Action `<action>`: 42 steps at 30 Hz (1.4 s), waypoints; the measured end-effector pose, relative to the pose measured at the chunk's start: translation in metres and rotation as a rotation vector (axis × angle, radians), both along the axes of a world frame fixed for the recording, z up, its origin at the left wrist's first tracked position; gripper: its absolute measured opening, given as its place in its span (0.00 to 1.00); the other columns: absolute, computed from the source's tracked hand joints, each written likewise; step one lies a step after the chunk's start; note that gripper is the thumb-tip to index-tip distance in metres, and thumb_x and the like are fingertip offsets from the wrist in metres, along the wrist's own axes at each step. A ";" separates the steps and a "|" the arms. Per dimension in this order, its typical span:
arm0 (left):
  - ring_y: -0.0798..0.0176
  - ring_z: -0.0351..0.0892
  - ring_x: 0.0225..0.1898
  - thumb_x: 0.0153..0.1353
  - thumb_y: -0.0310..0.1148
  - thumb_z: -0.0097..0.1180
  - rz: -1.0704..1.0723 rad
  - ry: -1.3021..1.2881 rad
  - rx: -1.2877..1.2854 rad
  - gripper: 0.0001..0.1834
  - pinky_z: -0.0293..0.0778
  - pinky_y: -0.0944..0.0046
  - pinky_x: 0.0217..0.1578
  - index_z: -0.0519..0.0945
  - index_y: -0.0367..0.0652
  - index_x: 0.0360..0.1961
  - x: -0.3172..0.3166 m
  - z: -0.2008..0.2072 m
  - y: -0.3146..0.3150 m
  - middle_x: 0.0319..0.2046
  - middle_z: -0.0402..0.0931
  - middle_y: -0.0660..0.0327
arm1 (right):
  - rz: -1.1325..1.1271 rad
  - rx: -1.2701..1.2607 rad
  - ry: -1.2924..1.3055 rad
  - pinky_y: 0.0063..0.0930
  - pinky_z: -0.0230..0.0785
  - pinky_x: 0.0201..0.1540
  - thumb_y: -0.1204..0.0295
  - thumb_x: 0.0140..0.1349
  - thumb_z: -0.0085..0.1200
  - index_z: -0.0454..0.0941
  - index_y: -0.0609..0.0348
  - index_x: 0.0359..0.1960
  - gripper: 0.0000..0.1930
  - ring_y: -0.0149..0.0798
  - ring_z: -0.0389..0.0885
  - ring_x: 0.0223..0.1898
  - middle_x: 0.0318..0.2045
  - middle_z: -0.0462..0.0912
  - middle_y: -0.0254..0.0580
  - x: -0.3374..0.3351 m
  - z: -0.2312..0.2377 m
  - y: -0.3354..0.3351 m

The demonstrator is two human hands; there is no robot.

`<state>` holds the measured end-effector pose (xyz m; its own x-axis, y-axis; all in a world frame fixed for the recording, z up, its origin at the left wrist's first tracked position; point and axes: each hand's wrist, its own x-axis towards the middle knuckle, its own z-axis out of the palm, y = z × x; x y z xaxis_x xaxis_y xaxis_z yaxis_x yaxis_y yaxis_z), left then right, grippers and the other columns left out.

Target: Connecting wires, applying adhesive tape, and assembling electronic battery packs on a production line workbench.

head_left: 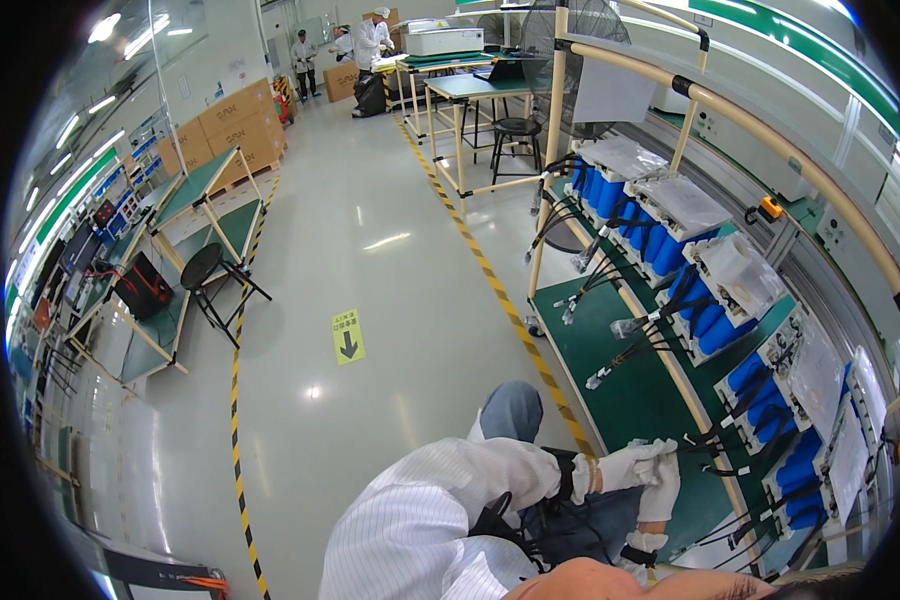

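Note:
My left hand (632, 466), in a white glove, reaches across in front of my body. Its fingertips meet my right hand (660, 497), which is gloved in white too and comes up from below. The two gloves overlap, and the fingers blend together too much to make out their shape or anything between them. Both hands are above the edge of a green-topped rack shelf (635, 395). Black cable ends (725, 470) lie just right of them. These cables run from blue cylindrical cell packs (760, 400) with white frames and clear plastic covers, lined up along the rack.
Beige pipe framing (750, 115) rises over the rack, with a large fan (580, 60) behind it. Yellow-black floor tape (500, 290) borders the aisle. A black stool (210, 270) and green workbenches stand left. Cartons (240, 130) and several people are farther back.

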<state>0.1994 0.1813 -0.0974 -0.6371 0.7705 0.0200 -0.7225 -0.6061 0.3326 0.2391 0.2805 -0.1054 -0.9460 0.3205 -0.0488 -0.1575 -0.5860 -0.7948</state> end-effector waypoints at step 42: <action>0.72 0.69 0.23 0.57 0.35 0.49 0.239 0.743 -0.513 0.10 0.67 0.73 0.26 0.77 0.39 0.27 -0.045 -0.017 0.014 0.18 0.72 0.65 | 0.116 0.477 -0.460 0.13 0.52 0.07 0.67 0.57 0.50 0.68 0.58 0.31 0.08 0.22 0.61 0.06 0.16 0.72 0.33 0.006 -0.009 0.036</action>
